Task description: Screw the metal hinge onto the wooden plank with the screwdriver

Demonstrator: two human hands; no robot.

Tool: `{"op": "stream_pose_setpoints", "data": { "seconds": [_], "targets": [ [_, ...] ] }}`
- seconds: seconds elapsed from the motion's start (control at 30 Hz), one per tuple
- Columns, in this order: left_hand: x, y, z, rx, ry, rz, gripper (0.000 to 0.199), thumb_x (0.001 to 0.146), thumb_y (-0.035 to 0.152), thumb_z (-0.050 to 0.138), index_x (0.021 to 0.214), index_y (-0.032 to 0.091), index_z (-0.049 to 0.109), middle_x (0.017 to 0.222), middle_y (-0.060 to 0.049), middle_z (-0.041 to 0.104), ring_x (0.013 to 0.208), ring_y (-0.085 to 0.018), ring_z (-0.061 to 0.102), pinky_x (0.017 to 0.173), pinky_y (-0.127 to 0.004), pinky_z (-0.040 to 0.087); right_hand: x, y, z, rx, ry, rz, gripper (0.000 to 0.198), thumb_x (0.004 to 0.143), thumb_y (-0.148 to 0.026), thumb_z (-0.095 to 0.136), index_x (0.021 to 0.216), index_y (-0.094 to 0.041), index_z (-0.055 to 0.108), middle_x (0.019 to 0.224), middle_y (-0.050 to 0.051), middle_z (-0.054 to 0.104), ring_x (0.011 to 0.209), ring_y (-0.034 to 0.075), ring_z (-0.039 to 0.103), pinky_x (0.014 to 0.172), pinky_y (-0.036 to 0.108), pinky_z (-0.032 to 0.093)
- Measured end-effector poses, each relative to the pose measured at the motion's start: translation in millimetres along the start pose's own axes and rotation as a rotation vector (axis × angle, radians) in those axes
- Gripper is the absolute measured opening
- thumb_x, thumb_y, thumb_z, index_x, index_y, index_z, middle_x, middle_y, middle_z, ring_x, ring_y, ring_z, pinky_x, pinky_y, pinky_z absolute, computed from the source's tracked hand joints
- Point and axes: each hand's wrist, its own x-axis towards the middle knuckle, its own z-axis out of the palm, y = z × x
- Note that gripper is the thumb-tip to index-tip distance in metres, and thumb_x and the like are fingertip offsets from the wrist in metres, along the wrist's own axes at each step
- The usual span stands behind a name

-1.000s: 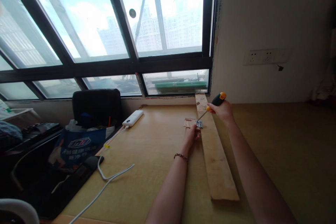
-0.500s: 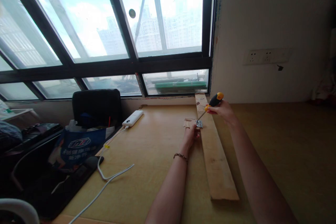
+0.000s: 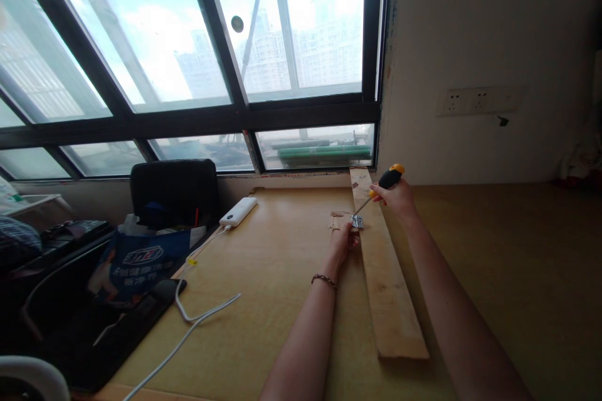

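My right hand [image 3: 397, 197] is closed around a screwdriver [image 3: 388, 178] with a black and yellow handle. Its shaft slants down to the left, and the tip meets a small silver metal hinge [image 3: 357, 222]. That hinge lies on the left edge of a long wooden plank [image 3: 392, 285]. My left hand [image 3: 344, 240], a braided bracelet on its wrist, pinches the near side of the hinge with the thumb on top; its other fingers are partly hidden. Just left of the hinge is a small pale patch of wood [image 3: 337, 220], partly behind the left hand.
A white power bank [image 3: 238, 212] with a white cable [image 3: 207, 313] lies on the wooden tabletop [image 3: 282, 276]. Beyond the table's left edge stand a black chair [image 3: 173, 191] and a blue bag [image 3: 141, 266]. The window [image 3: 301, 103] and a wall with sockets [image 3: 480, 102] border the back.
The screwdriver handle and my right hand have shifted very slightly to the right. My left hand, the hinge and the plank stay where they were.
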Motion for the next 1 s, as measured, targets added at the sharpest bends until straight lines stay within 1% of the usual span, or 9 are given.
{"op": "stream_pose_setpoints", "data": {
  "seconds": [0.1,0.17,0.23,0.33,0.4,0.7,0.83,0.93,1.0],
  "targets": [
    [0.3,-0.4,0.0,-0.006,0.005,0.005,0.029,0.067,0.039,0.052,0.075,0.011,0.055,0.062,-0.004,0.060,0.035,-0.006,0.045,0.034,-0.018,0.029,-0.3,-4.4,-3.1,0.187,-0.161,0.045,0.029,0.055,-0.019,0.073,0.077,-0.015,0.054,0.082,0.007,0.068,0.057,0.017,0.065,0.044,0.021,0.054],
    [0.6,-0.6,0.1,-0.005,0.014,0.003,0.029,0.067,0.039,0.052,0.075,0.011,0.055,0.061,-0.004,0.060,0.035,-0.006,0.045,0.034,-0.018,0.029,0.1,-4.7,-3.6,0.242,-0.198,0.065,0.027,0.054,-0.016,0.073,0.073,-0.014,0.054,0.083,0.009,0.068,0.059,0.018,0.066,0.050,0.024,0.056],
    [0.6,-0.4,0.3,-0.005,0.024,0.007,0.029,0.067,0.039,0.052,0.075,0.012,0.054,0.060,-0.004,0.059,0.034,-0.006,0.045,0.033,-0.018,0.028,0.8,-2.2,-1.7,0.177,-0.132,0.058,0.028,0.052,-0.018,0.075,0.070,-0.015,0.054,0.075,0.008,0.068,0.056,0.020,0.065,0.047,0.025,0.056],
    [0.0,0.6,0.9,-0.004,0.037,0.018,0.028,0.067,0.038,0.053,0.077,0.012,0.054,0.060,-0.003,0.059,0.034,-0.006,0.044,0.033,-0.018,0.028,1.3,3.8,4.4,0.018,0.077,-0.005,0.034,0.050,-0.030,0.077,0.070,-0.015,0.055,0.063,0.007,0.066,0.049,0.021,0.064,0.038,0.025,0.053],
    [-0.7,1.4,1.2,0.002,0.041,0.014,0.028,0.067,0.038,0.053,0.077,0.012,0.054,0.060,-0.003,0.059,0.034,-0.006,0.044,0.033,-0.018,0.028,0.9,7.3,7.8,-0.024,0.168,-0.029,0.036,0.051,-0.038,0.075,0.071,-0.015,0.056,0.060,0.006,0.065,0.047,0.021,0.063,0.036,0.025,0.051],
    [1.7,-0.1,0.0,-0.004,0.044,-0.007,0.028,0.067,0.037,0.054,0.078,0.011,0.055,0.060,-0.004,0.060,0.034,-0.006,0.044,0.035,-0.018,0.030,13.4,17.0,-4.5,0.029,0.345,-0.057,0.041,0.055,-0.044,0.069,0.078,-0.013,0.057,0.064,0.008,0.065,0.051,0.022,0.063,0.040,0.027,0.051],
    [2.4,-0.6,-0.6,-0.012,0.037,-0.017,0.029,0.067,0.037,0.054,0.078,0.010,0.056,0.061,-0.005,0.060,0.034,-0.006,0.044,0.035,-0.019,0.030,20.7,25.4,-19.0,0.056,0.306,-0.133,0.034,0.061,-0.035,0.065,0.086,-0.015,0.055,0.076,0.008,0.066,0.054,0.020,0.063,0.047,0.029,0.052],
    [1.3,0.5,0.1,-0.020,0.037,-0.018,0.028,0.067,0.036,0.054,0.078,0.011,0.055,0.060,-0.004,0.060,0.034,-0.007,0.044,0.035,-0.019,0.030,14.2,36.0,-33.3,-0.171,0.224,-0.314,0.024,0.064,-0.025,0.060,0.087,-0.018,0.056,0.084,0.006,0.066,0.066,0.021,0.064,0.062,0.033,0.052],
    [0.8,1.1,0.8,-0.027,0.041,-0.014,0.027,0.068,0.036,0.054,0.077,0.011,0.055,0.060,-0.004,0.060,0.034,-0.007,0.044,0.034,-0.019,0.030,3.4,48.4,-46.0,-0.354,0.073,-0.479,0.020,0.065,-0.016,0.054,0.085,-0.020,0.057,0.092,0.006,0.065,0.084,0.022,0.063,0.077,0.035,0.049]
  ]
}}
